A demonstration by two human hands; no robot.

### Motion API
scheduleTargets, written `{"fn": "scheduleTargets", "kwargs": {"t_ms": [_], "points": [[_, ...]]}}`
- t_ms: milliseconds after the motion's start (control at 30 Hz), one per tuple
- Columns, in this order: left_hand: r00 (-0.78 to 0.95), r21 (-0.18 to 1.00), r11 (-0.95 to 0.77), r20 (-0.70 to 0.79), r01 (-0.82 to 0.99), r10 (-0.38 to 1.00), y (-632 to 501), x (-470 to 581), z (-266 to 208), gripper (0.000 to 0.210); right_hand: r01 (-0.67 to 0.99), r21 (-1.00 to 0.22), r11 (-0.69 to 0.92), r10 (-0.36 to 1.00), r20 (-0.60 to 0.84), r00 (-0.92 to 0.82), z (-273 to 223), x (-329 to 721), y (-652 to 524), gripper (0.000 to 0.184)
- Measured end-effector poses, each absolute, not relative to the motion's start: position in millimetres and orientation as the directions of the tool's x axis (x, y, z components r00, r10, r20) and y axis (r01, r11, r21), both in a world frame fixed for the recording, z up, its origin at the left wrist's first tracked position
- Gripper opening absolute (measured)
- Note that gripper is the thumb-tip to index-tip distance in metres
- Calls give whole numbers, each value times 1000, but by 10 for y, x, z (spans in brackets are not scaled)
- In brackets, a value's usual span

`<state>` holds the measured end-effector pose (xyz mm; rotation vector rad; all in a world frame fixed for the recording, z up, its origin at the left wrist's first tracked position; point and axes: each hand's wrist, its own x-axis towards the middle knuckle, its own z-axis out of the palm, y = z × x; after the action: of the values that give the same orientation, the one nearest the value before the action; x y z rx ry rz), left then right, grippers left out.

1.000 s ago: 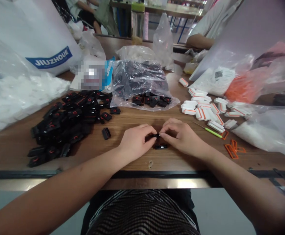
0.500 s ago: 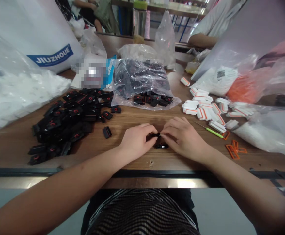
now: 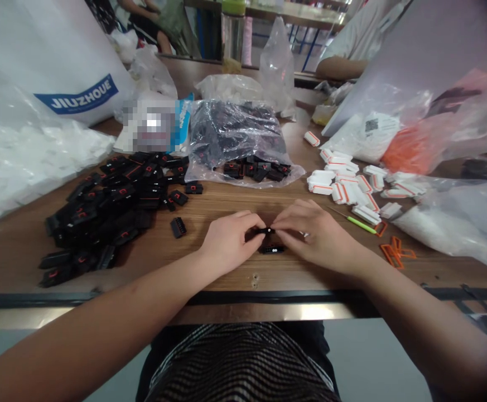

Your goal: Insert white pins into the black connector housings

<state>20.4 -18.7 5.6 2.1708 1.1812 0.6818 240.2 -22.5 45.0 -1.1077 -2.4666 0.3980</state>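
Between the thumb and fingers of my left hand is a black plastic connector housing, held just above the table. A small white spot shows at its right end. The closed fingertips of my right hand meet that end, and what they pinch is too small to make out. Something whitish shows at the right palm, partly hidden. Just below the hands lies a second black connector with white dots. A single black connector rests left of my left hand.
A heap of black connectors covers the left side, with a clear bag of more connectors behind. White pieces with orange seals, a green-handled pick and loose orange rings lie right. Large white bags flank the table.
A white spot now shows on the held connector's end, and something whitish appears at my right palm. Both hands stay close together; the whole view has shifted slightly.
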Motion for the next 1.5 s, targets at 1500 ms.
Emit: {"fn": "scheduleTargets", "kwargs": {"t_ms": [1500], "points": [[484,686,-440,144,580,863,-204,199,75,10,817,-421,395,906,33,-421,323,3067,-134,15]]}}
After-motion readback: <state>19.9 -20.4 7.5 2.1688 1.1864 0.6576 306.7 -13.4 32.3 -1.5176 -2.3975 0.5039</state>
